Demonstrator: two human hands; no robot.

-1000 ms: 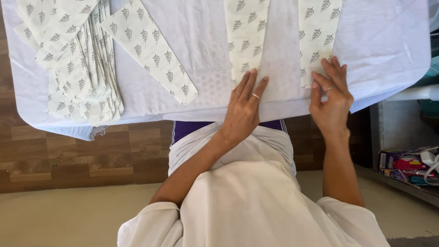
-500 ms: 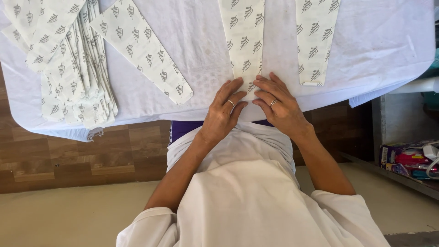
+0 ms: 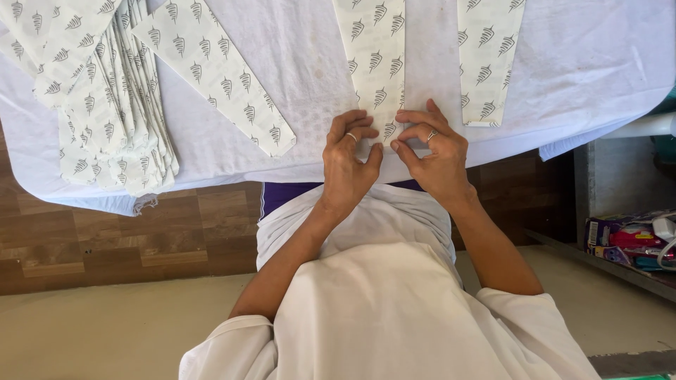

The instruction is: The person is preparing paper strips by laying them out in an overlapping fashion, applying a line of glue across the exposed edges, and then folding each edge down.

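A long white cloth strip printed with grey leaf shapes [image 3: 373, 49] lies on a table covered by a white sheet [image 3: 310, 91]. My left hand [image 3: 348, 165] and my right hand [image 3: 433, 151] both pinch the near end of that strip at the table's front edge, fingers curled, thumbs close together. Each hand wears a ring. A second printed strip [image 3: 489, 56] lies just right of my right hand. A third strip [image 3: 215, 77] lies slanted to the left of my left hand.
A thick stack of the same printed strips [image 3: 105, 98] hangs over the table's left front edge. A wooden panel [image 3: 105, 239] runs under the table. A low shelf at the right holds colourful packets [image 3: 627, 239]. Beige floor lies below.
Both hands moved left from the right-hand strip to the middle strip. They went from lying flat on the sheet to pinching the strip's near end.
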